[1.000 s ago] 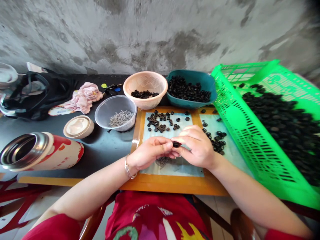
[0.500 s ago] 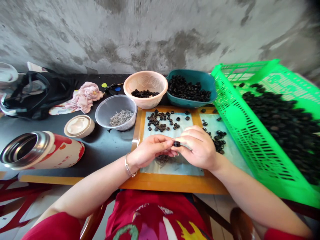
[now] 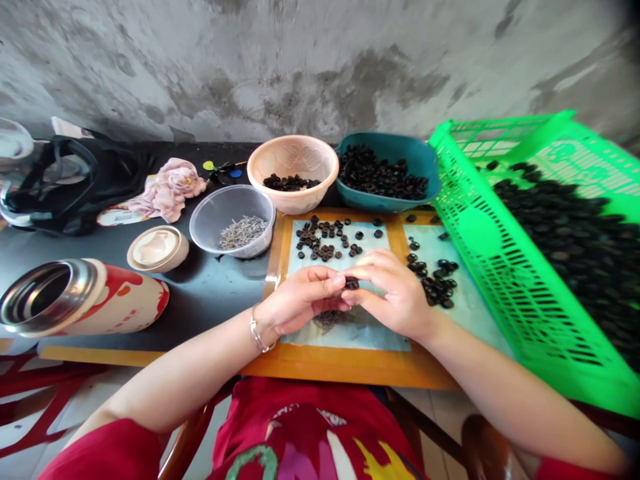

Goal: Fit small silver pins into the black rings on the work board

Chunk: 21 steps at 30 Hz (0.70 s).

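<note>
My left hand (image 3: 300,303) and my right hand (image 3: 393,293) meet over a wooden board (image 3: 340,363) at the table's front. Together their fingertips pinch one small black ring-shaped part (image 3: 351,284). Beyond my hands, several loose black rings (image 3: 325,241) lie on the board's pale sheet, and another small heap of black parts (image 3: 436,281) lies beside my right hand. A little pile of thin metal pins (image 3: 327,319) shows under my hands. A bracelet circles my left wrist.
A clear tub of metal pins (image 3: 235,230), a pink bowl (image 3: 286,160) and a teal bowl (image 3: 387,175) of black parts stand behind the board. A tilted green crate (image 3: 500,260) full of black parts fills the right. A steel flask (image 3: 75,303), its lid (image 3: 157,248), pink cloth (image 3: 167,190) and a black bag (image 3: 75,183) lie left.
My hands stay together on the black ring, with only small finger shifts. The view has tilted slightly.
</note>
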Motion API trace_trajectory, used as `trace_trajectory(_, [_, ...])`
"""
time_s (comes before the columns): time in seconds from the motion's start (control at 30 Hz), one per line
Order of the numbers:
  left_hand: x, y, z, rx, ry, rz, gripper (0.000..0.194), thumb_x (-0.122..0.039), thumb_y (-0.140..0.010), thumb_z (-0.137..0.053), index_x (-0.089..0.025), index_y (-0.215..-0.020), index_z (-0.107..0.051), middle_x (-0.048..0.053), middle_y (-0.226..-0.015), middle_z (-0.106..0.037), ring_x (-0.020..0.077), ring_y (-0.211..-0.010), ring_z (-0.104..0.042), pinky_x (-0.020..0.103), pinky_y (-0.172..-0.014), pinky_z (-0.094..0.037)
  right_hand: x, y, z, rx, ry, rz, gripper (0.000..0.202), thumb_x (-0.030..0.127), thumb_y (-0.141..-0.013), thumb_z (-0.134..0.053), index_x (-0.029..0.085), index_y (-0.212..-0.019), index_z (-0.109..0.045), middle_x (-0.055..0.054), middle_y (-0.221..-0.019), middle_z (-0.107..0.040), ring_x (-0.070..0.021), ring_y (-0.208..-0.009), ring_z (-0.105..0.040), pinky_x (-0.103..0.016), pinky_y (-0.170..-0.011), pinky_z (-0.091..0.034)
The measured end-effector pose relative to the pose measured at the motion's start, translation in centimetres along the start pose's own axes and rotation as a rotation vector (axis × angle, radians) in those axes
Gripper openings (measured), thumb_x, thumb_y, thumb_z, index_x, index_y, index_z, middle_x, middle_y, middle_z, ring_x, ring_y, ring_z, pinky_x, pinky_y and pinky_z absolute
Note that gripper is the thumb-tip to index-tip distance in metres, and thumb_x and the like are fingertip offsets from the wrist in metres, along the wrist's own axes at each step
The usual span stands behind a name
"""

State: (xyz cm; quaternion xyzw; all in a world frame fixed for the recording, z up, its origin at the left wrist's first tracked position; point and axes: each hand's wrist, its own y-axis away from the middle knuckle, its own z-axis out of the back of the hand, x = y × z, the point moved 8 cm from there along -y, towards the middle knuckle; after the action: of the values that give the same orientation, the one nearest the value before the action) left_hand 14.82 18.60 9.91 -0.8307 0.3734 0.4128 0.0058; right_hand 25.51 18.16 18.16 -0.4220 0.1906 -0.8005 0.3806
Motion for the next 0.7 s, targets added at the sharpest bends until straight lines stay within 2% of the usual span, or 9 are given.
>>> trace_trajectory(0.13, [-0.3,0.3,-0.7,0.044,0.025,0.006,0.028,-0.032,-0.074,-0.081,-0.01,-0.09,-0.073,0.005,-0.078,-0.071,0.0126,-0.073,-0.067,0.026,-0.077,-0.053,-0.2,0.2,0.0,-0.025,-0.046,-0.046,0.022,0.026,-0.087,-0.071,0.019,-0.108,-0.071,-0.005,-0.083,-0.063,-0.0187,-0.08,-0.057,-0.036,-0.074,-0.048])
trace_trajectory(0.3, [-0.2,0.5,-1.0,0.064,0.042,0.011,0.02,-0.027,-0.074,-0.081,-0.011,-0.084,-0.073,0.004,-0.077,-0.07,0.0116,-0.073,-0.066,0.025,-0.078,-0.053,-0.2,0.3,0.0,-0.037,-0.061,-0.07,0.023,0.025,-0.087,-0.071,0.022,-0.11,-0.07,-0.004,-0.085,-0.063,-0.0185,-0.08,-0.056,-0.035,-0.073,-0.047])
trace_trajectory(0.47, [-0.1,0.5,-1.1,0.07,0.047,0.009,0.021,-0.027,-0.073,-0.081,-0.011,-0.083,-0.074,0.004,-0.08,-0.069,0.0106,-0.072,-0.065,0.024,-0.076,-0.053,-0.3,0.3,-0.1,-0.028,-0.066,-0.096,0.034,0.03,-0.084,-0.075,0.022,-0.116,-0.067,-0.005,-0.09,-0.065,-0.0202,-0.083,-0.058,-0.037,-0.076,-0.047])
trace_trajectory(0.7, [0.0,0.7,-1.1,0.057,0.069,0.036,0.021,-0.027,-0.073,-0.082,-0.011,-0.084,-0.074,0.004,-0.078,-0.07,0.0113,-0.071,-0.065,0.025,-0.076,-0.053,0.0,0.0,0.2,-0.008,-0.067,-0.024,0.025,0.024,-0.083,-0.075,0.022,-0.107,-0.07,-0.004,-0.085,-0.062,-0.0192,-0.081,-0.057,-0.037,-0.075,-0.048])
